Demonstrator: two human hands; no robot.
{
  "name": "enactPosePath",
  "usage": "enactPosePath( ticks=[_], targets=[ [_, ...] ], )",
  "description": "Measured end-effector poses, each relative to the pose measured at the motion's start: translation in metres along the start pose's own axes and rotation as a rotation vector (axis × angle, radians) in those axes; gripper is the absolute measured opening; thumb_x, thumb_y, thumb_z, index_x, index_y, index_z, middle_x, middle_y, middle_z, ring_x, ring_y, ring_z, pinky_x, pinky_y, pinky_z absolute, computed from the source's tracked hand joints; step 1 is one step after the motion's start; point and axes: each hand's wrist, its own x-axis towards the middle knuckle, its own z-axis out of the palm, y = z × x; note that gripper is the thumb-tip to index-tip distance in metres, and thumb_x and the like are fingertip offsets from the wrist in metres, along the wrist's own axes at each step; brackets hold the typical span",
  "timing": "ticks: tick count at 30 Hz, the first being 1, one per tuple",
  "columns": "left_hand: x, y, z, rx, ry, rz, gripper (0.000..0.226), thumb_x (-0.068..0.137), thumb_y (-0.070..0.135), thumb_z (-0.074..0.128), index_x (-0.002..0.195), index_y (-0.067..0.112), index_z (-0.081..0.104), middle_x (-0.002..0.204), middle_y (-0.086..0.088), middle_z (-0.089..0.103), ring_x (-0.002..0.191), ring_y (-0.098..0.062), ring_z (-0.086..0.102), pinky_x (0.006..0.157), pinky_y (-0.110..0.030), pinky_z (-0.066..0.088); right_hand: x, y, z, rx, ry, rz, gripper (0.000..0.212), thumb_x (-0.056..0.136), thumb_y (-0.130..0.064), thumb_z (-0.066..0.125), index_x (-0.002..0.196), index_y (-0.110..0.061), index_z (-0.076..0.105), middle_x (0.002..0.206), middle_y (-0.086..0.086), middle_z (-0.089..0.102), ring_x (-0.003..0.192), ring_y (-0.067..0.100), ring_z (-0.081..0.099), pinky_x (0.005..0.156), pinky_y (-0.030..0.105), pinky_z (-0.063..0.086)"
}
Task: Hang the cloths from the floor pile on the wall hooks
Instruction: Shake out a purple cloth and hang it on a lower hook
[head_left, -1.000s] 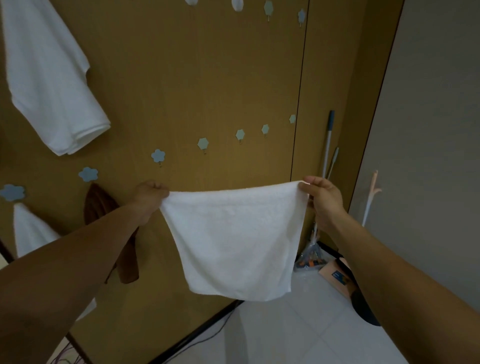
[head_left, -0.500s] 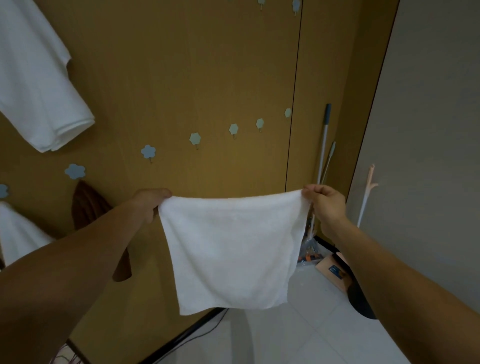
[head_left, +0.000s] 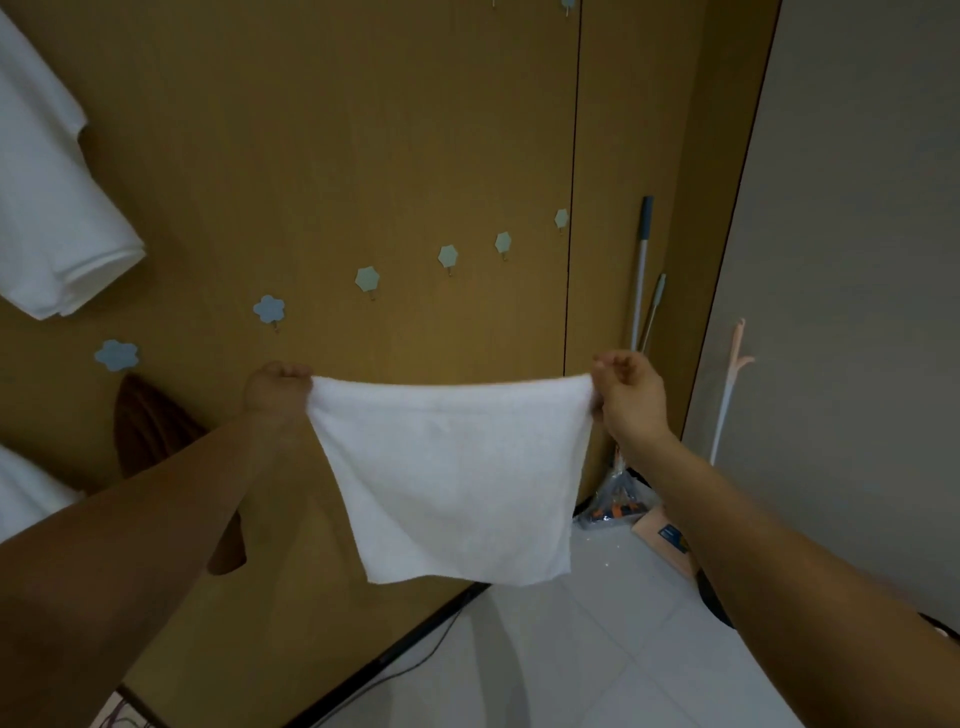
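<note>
A white cloth (head_left: 457, 478) hangs spread out in front of the wooden wall. My left hand (head_left: 275, 395) pinches its upper left corner and my right hand (head_left: 628, 395) pinches its upper right corner. Above the cloth runs a rising row of pale blue flower-shaped wall hooks; the nearest bare ones are a hook (head_left: 269, 310) above my left hand and a hook (head_left: 367, 279) to its right. A brown cloth (head_left: 150, 431) hangs from a hook at the left, partly behind my left forearm. The floor pile is out of view.
White garments hang at the upper left (head_left: 47, 208) and lower left (head_left: 26, 493). Mop handles (head_left: 641, 270) lean in the corner beside a grey wall (head_left: 857, 260). A pink stick (head_left: 730, 395) leans on it. A black cable (head_left: 415, 670) lies on the white tile floor.
The view has tilted a little, so the hooks sit slightly higher in frame. Both hands still hold the cloth stretched at about the same height.
</note>
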Motion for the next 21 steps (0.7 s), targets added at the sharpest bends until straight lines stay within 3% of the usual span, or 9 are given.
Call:
enactPosePath(
  ticks=[2, 4, 6, 9, 11, 14, 16, 19, 21],
  targets=[
    [-0.005, 0.006, 0.001, 0.026, -0.01, -0.003, 0.021, 0.09, 0.003, 0.053, 0.106, 0.004, 0.066, 0.122, -0.02, 0.062, 0.101, -0.029, 0.057, 0.089, -0.033, 0.044, 0.002, 0.003, 0.003, -0.097, -0.017, -0.021, 0.009, 0.099, -0.025, 0.049, 0.096, -0.019, 0.055, 0.083, 0.003, 0.061, 0.068, 0.018, 0.058, 0.06, 0.036, 0.051],
    [-0.01, 0.007, 0.002, 0.165, -0.094, -0.017, 0.011, 0.092, 0.007, 0.054, 0.089, 0.011, 0.063, 0.121, -0.025, 0.061, 0.085, -0.024, 0.052, 0.078, -0.032, 0.044, 0.006, 0.017, 0.0, -0.288, -0.134, 0.153, 0.021, 0.102, -0.024, 0.042, 0.092, -0.011, 0.054, 0.075, 0.011, 0.055, 0.059, 0.024, 0.052, 0.053, 0.037, 0.046],
    [-0.012, 0.002, 0.004, 0.201, -0.097, -0.028, 0.013, 0.094, 0.014, 0.053, 0.081, 0.015, 0.056, 0.117, -0.027, 0.061, 0.074, -0.021, 0.051, 0.066, -0.03, 0.044, 0.011, 0.027, -0.006, -0.311, -0.141, 0.291, 0.02, 0.102, -0.02, 0.04, 0.093, -0.009, 0.054, 0.072, 0.011, 0.051, 0.057, 0.023, 0.047, 0.046, 0.031, 0.038],
    [-0.02, -0.005, 0.01, 0.1, -0.094, -0.097, 0.01, 0.095, 0.019, 0.051, 0.098, 0.015, 0.06, 0.111, -0.018, 0.061, 0.086, -0.029, 0.057, 0.076, -0.041, 0.052, 0.018, 0.028, -0.015, -0.182, -0.102, 0.401, 0.021, 0.099, -0.013, 0.046, 0.08, -0.007, 0.054, 0.07, 0.013, 0.049, 0.055, 0.023, 0.045, 0.049, 0.032, 0.038],
    [-0.024, -0.004, 0.015, 0.004, -0.114, -0.151, 0.01, 0.095, 0.018, 0.05, 0.092, 0.021, 0.059, 0.111, -0.013, 0.058, 0.094, -0.028, 0.056, 0.077, -0.043, 0.053, 0.024, 0.021, -0.021, -0.026, -0.128, 0.452, 0.02, 0.094, -0.011, 0.056, 0.075, -0.004, 0.054, 0.067, 0.014, 0.051, 0.051, 0.021, 0.046, 0.054, 0.034, 0.04],
    [-0.023, 0.004, 0.017, -0.071, -0.027, -0.173, 0.008, 0.095, 0.023, 0.052, 0.095, 0.018, 0.057, 0.108, -0.012, 0.056, 0.094, -0.029, 0.055, 0.075, -0.04, 0.052, 0.033, 0.004, -0.03, 0.378, -0.205, 0.448, 0.01, 0.087, -0.013, 0.067, 0.088, -0.005, 0.061, 0.073, 0.01, 0.059, 0.056, 0.015, 0.052, 0.05, 0.027, 0.042],
    [-0.026, 0.01, 0.013, -0.126, -0.015, -0.233, 0.013, 0.095, 0.022, 0.053, 0.095, 0.01, 0.058, 0.1, -0.014, 0.056, 0.085, -0.028, 0.055, 0.073, -0.04, 0.05, 0.03, 0.005, -0.034, 0.325, -0.284, 0.414, 0.02, 0.085, -0.013, 0.072, 0.102, -0.011, 0.063, 0.085, 0.01, 0.065, 0.068, 0.018, 0.057, 0.054, 0.028, 0.047],
    [-0.038, 0.012, 0.006, -0.191, -0.235, -0.331, 0.024, 0.093, 0.012, 0.052, 0.069, 0.012, 0.053, 0.072, -0.009, 0.048, 0.057, -0.018, 0.044, 0.049, -0.03, 0.038, 0.02, 0.021, -0.035, 0.064, -0.351, 0.457, 0.02, 0.09, -0.011, 0.065, 0.11, -0.012, 0.065, 0.096, 0.011, 0.067, 0.079, 0.024, 0.061, 0.066, 0.034, 0.052],
    [-0.049, 0.014, 0.005, -0.172, -0.382, -0.344, 0.02, 0.092, 0.005, 0.049, 0.076, 0.014, 0.057, 0.073, -0.006, 0.046, 0.052, -0.015, 0.041, 0.039, -0.023, 0.032, 0.023, 0.025, -0.036, 0.093, -0.264, 0.418, 0.015, 0.093, -0.009, 0.06, 0.104, -0.015, 0.068, 0.105, 0.013, 0.067, 0.089, 0.029, 0.06, 0.077, 0.038, 0.052]
  ],
)
